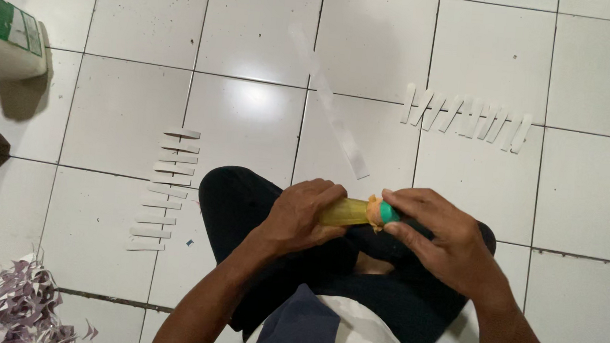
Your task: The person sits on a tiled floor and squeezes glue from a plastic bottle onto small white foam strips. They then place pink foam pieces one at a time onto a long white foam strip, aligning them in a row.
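Yellow glue tube point(345, 212) gripped in left hand point(304, 219); right hand point(435, 238) fingers pinch its green cap point(388, 213), both over lap.

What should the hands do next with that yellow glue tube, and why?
Probably twist the green cap off. The left hand grips the yellow tube around its body, and the right hand pinches the cap, which is still on. Dried orange glue crusts the neck. Cut paper strips lie in rows on the tiled floor, nothing yet stuck.

Bare forearms; dark trousers, white top with a dark blue panel
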